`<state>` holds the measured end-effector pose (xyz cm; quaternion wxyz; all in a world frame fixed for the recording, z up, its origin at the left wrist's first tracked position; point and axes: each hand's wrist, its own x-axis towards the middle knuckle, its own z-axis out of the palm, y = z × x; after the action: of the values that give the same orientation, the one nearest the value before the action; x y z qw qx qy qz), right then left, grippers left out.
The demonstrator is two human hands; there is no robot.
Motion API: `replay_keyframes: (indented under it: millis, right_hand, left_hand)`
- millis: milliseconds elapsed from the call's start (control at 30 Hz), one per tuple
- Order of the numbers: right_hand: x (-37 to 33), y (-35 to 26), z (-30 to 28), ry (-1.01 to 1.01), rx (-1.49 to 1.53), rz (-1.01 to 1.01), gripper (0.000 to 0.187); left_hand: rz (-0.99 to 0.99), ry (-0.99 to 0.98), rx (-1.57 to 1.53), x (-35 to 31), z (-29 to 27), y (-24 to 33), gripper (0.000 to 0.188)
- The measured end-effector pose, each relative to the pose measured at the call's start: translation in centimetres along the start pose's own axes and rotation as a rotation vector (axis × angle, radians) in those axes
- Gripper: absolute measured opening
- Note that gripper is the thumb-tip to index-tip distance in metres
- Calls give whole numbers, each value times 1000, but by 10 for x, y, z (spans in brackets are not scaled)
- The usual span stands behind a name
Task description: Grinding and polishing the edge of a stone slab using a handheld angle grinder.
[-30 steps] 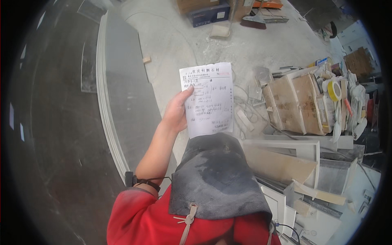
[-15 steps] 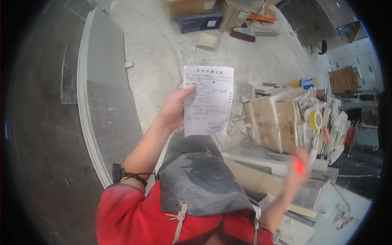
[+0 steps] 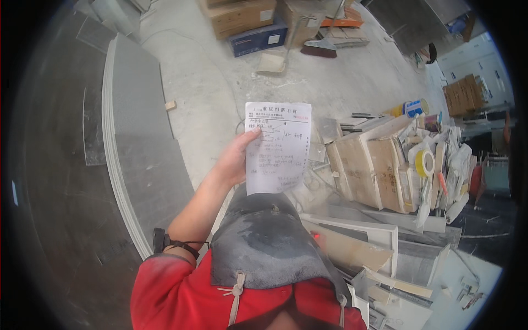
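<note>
My left hand (image 3: 235, 159) grips a white sheet of paper (image 3: 278, 148) by its left edge, the thumb lying on the front. Handwriting and a printed heading cover the sheet, which faces me upright in front of my body. A dark band with a small box (image 3: 161, 240) is strapped round my left forearm. Below the paper hangs my grey, dusty apron (image 3: 269, 242), over a red garment. My right hand is out of the picture. A small red spot (image 3: 316, 235) shows beside the apron, too small to make out.
On the left lean large grey slabs (image 3: 135, 121). To the right stand cardboard-wrapped panels (image 3: 357, 170) with a roll of yellow tape (image 3: 424, 163) and plastic wrapping. Offcuts (image 3: 352, 247) lie at lower right. Farther off are boxes (image 3: 242, 19), a broom (image 3: 319, 49) and a dustpan (image 3: 271, 62).
My right hand, blurred at lower right with something bright red at it, has left the picture. The paper sits slightly lower in view, still in my left hand. The whole view has shifted a little.
</note>
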<state>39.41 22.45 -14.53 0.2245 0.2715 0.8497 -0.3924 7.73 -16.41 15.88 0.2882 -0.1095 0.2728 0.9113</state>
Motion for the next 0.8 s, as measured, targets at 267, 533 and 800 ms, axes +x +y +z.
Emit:
replay_keyframes:
  millis: [267,533,800]
  right_hand:
    - [65,-155,-71,225,163,-245,28]
    - [32,-264,-124,-293,891,-281,36]
    - [48,-302,-134,-568,1119,-486,42]
  left_hand:
    - [-2,58,78,33,22,-9,47]
    - [-185,96,93,45,34,-67,48]
    - [-152,80,165,40,53,-85,47]
